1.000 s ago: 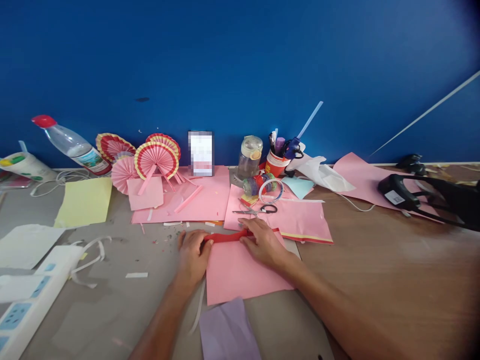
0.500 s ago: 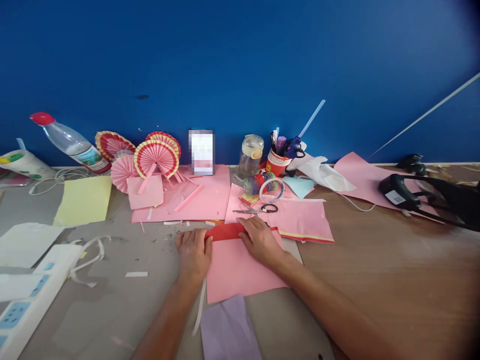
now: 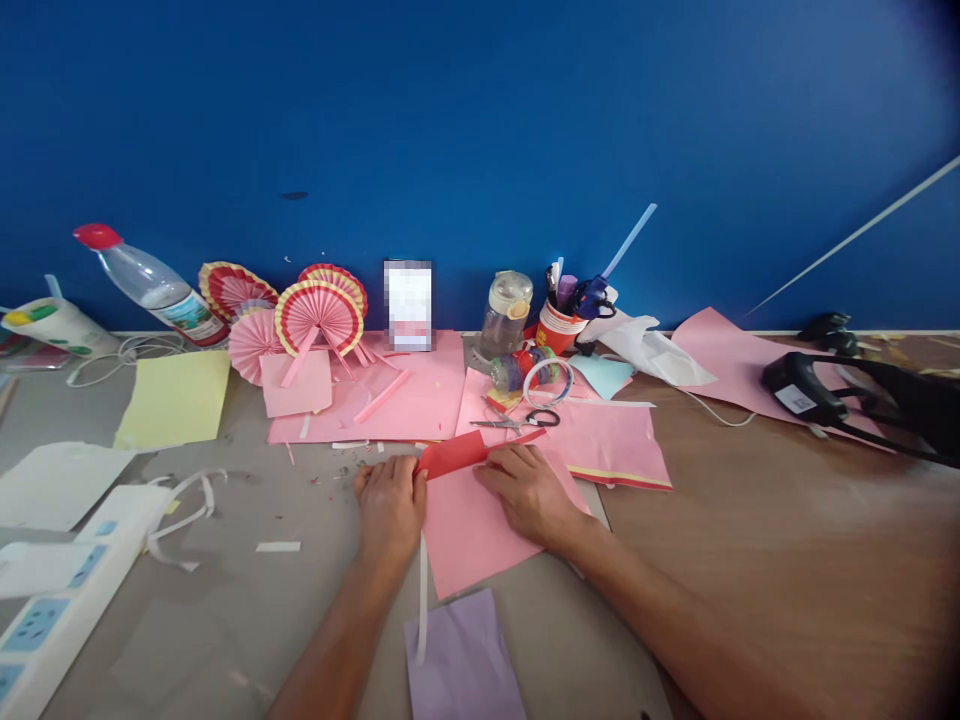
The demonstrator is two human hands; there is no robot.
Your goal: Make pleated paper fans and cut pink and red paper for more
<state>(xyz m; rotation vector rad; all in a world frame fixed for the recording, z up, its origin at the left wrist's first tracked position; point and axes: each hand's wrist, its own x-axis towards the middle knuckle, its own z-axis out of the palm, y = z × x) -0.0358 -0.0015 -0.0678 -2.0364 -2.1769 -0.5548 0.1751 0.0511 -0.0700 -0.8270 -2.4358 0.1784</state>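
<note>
A pink sheet (image 3: 480, 535) lies in front of me, with a red strip (image 3: 454, 455) along its far edge. My left hand (image 3: 391, 500) pinches the left end of the red strip, thumb on the near side. Fingers bent, my right hand (image 3: 529, 490) grips the strip and sheet edge toward the right. Just beyond are scissors (image 3: 502, 423) with open blades and a roll of white tape (image 3: 548, 383). A purple paper (image 3: 465, 660) is nearest to me, and a thin white strip (image 3: 422, 600) hangs down over it.
Folded paper fans (image 3: 319, 318), a tilted bottle (image 3: 154, 285) and a phone (image 3: 409, 305) stand at the back. A clear jar (image 3: 506, 315) and a red cup of pens (image 3: 559, 328) are right of them. A power strip (image 3: 67, 580) lies left, black glasses-like gear (image 3: 806, 390) right.
The pink sheet and red strip have turned slightly, their right side swinging toward me. The strip's middle now lifts up, and the white strip's lower end lies over the purple paper.
</note>
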